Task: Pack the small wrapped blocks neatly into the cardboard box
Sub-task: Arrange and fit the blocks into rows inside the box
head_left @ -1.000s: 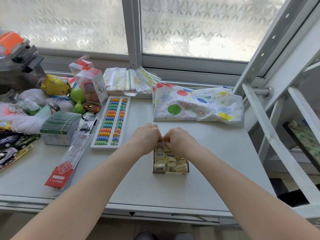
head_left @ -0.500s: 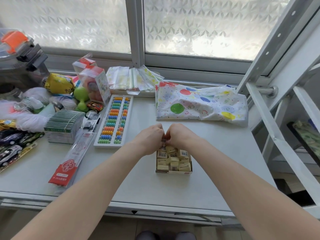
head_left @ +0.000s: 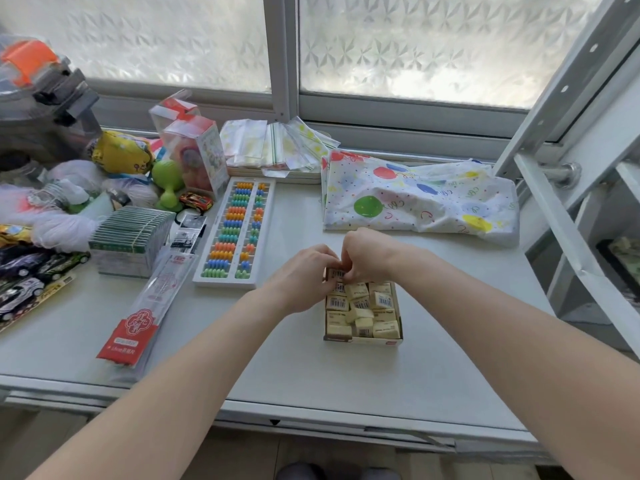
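A: Where is the box [head_left: 363, 337]?
B: On the table [head_left: 277, 368], right of the abacus [head_left: 235, 230]. It is nearly full of blocks [head_left: 381, 301].
A: What are the hands doing?
B: The left hand [head_left: 304, 275] and right hand [head_left: 367, 254] are close together at the far end of the box. Both pinch one block [head_left: 335, 274] with curled fingers.
A: How do you do it well?
B: I think you turn it flat, line it up with the row, then push it down gently so the others don't pop up.
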Demonstrator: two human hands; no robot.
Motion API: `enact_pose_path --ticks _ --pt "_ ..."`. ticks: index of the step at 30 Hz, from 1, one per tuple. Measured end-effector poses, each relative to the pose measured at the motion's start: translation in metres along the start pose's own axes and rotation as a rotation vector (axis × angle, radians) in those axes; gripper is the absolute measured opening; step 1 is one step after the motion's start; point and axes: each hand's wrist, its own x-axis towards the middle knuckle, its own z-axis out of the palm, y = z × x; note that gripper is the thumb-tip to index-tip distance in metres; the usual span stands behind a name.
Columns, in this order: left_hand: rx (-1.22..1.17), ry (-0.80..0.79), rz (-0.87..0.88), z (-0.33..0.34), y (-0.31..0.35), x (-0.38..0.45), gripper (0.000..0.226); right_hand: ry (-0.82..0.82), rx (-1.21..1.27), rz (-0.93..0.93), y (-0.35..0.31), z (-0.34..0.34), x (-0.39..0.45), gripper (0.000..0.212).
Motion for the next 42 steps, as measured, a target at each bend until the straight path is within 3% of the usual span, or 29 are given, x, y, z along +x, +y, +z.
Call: enact_pose_path --ticks 11,17,21,25,28,32,36,42 --pt "0.028 0.152 0.030 0.002 -0.006 0.002 0.026 0.275 0.051 -0.232 0.018 0.009 -0.018 0.023" --pt "-0.075 0.327 0.097 0.009 -0.004 -0.005 0.021 0.415 0.534 -0.176 0.022 0.027 -0.028 0.017" --pt "-0.294 0.363 -0.014 0.004 0.007 -0.010 0.024 0.567 0.660 -0.102 0.024 0.036 -0.036 0.016" --pt "-0.858 0.191 -0.240 -0.003 0.018 -0.015 0.018 0.683 0.591 -0.167 0.023 0.045 -0.046 0.014" --pt "-0.928 0.196 -0.243 -0.001 0.019 -0.020 0.017 0.658 0.637 -0.175 0.023 0.050 -0.052 0.018" --pt "-0.929 0.212 -0.201 0.000 0.014 -0.023 0.029 0.524 0.942 -0.063 0.025 0.051 -0.058 0.030" --pt "-0.893 0.203 -0.166 0.002 0.012 -0.024 0.029 0.524 0.954 -0.067 0.026 0.050 -0.059 0.021" --pt "-0.866 0.182 -0.149 0.002 0.011 -0.024 0.032 0.519 0.927 -0.078 0.023 0.049 -0.058 0.024"
